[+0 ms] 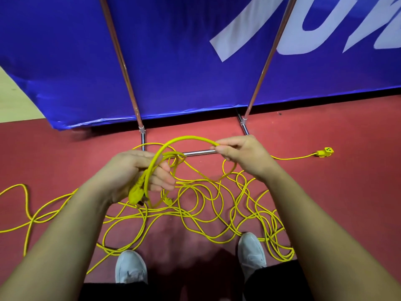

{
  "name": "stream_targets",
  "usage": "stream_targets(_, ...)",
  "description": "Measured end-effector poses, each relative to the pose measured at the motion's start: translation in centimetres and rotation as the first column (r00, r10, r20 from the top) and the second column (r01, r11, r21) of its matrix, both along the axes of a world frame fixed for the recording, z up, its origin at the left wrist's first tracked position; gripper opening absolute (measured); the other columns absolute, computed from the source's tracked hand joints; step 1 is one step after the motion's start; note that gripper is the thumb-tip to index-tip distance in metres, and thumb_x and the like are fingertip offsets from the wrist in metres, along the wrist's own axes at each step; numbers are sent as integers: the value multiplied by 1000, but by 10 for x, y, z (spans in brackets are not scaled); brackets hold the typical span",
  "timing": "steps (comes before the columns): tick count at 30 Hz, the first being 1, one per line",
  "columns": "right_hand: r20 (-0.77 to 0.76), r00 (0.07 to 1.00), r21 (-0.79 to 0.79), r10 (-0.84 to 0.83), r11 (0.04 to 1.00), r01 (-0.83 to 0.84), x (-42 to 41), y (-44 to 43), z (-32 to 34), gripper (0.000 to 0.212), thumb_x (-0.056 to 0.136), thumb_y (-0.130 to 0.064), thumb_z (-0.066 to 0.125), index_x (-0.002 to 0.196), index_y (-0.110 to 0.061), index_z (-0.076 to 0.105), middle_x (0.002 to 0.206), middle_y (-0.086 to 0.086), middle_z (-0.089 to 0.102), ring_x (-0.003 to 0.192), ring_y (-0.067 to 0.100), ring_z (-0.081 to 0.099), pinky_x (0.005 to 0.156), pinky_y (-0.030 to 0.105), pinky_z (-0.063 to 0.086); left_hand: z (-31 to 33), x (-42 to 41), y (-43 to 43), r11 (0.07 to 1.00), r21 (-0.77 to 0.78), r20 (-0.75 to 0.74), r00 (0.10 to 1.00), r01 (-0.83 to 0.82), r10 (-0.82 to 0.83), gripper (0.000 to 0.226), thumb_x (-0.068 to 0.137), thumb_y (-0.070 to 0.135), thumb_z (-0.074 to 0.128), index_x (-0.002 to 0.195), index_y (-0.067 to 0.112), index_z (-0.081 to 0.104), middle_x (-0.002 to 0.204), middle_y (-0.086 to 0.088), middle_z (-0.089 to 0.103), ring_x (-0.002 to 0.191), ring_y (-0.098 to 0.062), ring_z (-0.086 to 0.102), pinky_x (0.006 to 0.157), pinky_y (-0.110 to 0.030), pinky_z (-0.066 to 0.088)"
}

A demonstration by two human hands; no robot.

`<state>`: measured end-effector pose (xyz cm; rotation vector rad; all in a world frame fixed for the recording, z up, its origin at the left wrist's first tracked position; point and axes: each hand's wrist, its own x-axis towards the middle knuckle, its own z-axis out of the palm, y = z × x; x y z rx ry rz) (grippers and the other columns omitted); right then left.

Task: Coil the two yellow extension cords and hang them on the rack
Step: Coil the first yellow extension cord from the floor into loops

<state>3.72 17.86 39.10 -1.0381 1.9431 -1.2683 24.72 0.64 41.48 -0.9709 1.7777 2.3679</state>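
Yellow extension cord (195,205) lies in a loose tangle on the red floor between my feet and the rack. My left hand (138,172) grips a yellow plug end (136,195) together with a small loop of the cord. A stretch of that cord arches up to my right hand (240,155), which pinches it between thumb and fingers. A yellow socket end (324,152) lies on the floor at the far right. The chrome rack (197,152) stands just beyond my hands, its two uprights rising out of frame. I cannot tell the two cords apart in the tangle.
A blue banner (184,61) with white lettering stands behind the rack. More cord trails off to the left (26,205). My two grey shoes (130,268) stand at the tangle's near edge. Pale flooring shows at the far left.
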Motion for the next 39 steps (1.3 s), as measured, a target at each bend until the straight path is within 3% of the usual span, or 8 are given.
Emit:
stream_targets(3, -70, 992, 80, 106, 992, -101, 3, 0, 3, 12, 87, -14, 69, 94, -20, 76, 77, 17, 69, 63, 12, 51, 64, 19, 40, 2, 1, 1, 999, 15, 29, 999, 39, -40, 28, 78, 17, 54, 86, -9, 64, 83, -35, 67, 66, -41, 70, 50, -31, 56)
stream_targets(7, -196, 953, 150, 229, 968, -201, 10, -8, 3, 13, 86, -13, 71, 96, -9, 77, 79, -7, 70, 69, -6, 58, 70, 14, 45, 2, 0, 3, 998, 30, 24, 998, 55, -56, 30, 81, 19, 54, 85, -9, 64, 82, -36, 67, 64, -40, 70, 50, -33, 57)
stream_targets(12, -308, 909, 86, 281, 960, -268, 44, -21, 8, 8, 86, -20, 71, 88, -13, 74, 69, -7, 64, 63, 0, 51, 62, 16, 39, -7, -6, 16, 979, -51, 10, 980, 198, -197, 30, 82, 23, 54, 83, -5, 64, 61, -22, 65, 42, -27, 61, 40, -23, 47)
stream_targets(20, -121, 945, 295, 305, 920, -260, 4, -3, -30, 20, 93, -18, 62, 80, -5, 58, 62, -5, 47, 60, 9, 38, 59, 31, 34, -5, -4, -1, 994, 93, -233, 970, -53, 73, 22, 89, 20, 44, 76, 4, 53, 45, 3, 33, 34, -11, 29, 41, -21, 26)
stream_targets(25, 91, 995, 78, 30, 996, -37, 1, -2, -28, 10, 93, -10, 61, 83, -13, 62, 63, 8, 57, 57, 12, 53, 56, 21, 45, -3, 2, -5, 997, -41, -50, 997, 60, -62, 27, 79, 23, 52, 78, -1, 65, 61, -20, 63, 49, -31, 63, 46, -27, 51)
stream_targets(28, -80, 997, 63, 1, 998, 4, 0, -5, -16, 9, 90, -12, 66, 95, -13, 73, 64, 4, 57, 56, 2, 48, 56, 13, 40, -4, 4, -6, 999, 14, -17, 999, 36, -36, 34, 78, 22, 53, 88, -8, 64, 79, -31, 69, 64, -39, 70, 55, -32, 58)
stream_targets(35, -371, 911, 54, 178, 984, -170, 31, -20, -2, 11, 85, -18, 69, 94, -14, 75, 72, -15, 64, 67, -3, 57, 68, 17, 42, -12, 0, 2, 976, -50, -64, 974, 213, -216, 44, 72, 41, 71, 85, -1, 70, 69, -23, 66, 47, -28, 60, 45, -26, 47)
stream_targets(39, -294, 951, 6, 98, 995, -100, 31, -21, 1, 10, 83, -19, 71, 88, -15, 64, 71, -1, 68, 67, 14, 61, 67, 30, 46, -18, -3, 3, 977, -50, -170, 962, 206, -212, 41, 83, 41, 61, 91, 1, 67, 52, 0, 35, 37, -10, 31, 41, -21, 31)
